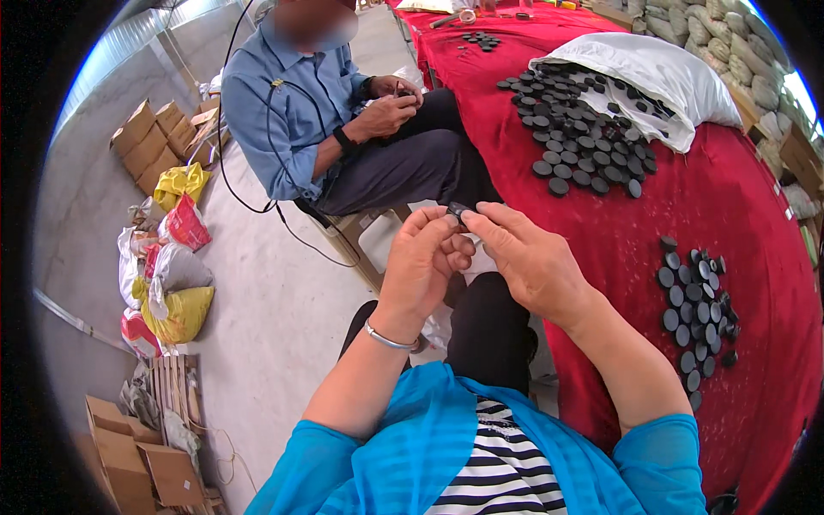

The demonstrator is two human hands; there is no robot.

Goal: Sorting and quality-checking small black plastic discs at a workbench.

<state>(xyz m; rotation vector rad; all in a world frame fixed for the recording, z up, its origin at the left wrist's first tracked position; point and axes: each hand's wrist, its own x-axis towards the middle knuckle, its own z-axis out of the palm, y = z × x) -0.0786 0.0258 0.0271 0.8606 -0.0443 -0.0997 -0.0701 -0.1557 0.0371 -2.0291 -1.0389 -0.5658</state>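
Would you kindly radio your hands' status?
Left hand, right hand: pinching small, partly covered black piece. Loose black round discs on red tablecloth, right side. Nothing visibly obstructing.

Left hand (426, 249) and right hand (530, 257) are pinching a black piece (459, 209).
Black discs (586, 164) are lying in piles on red-covered table (734, 206), white sack (657, 69) gaping at the biggest. Co-worker (296, 120) is sitting ahead, left of table.

A workshop: red-draped worktable (618, 236), heaped black discs (584, 142), stacked sacks (721, 39), cardboard boxes (146, 146).
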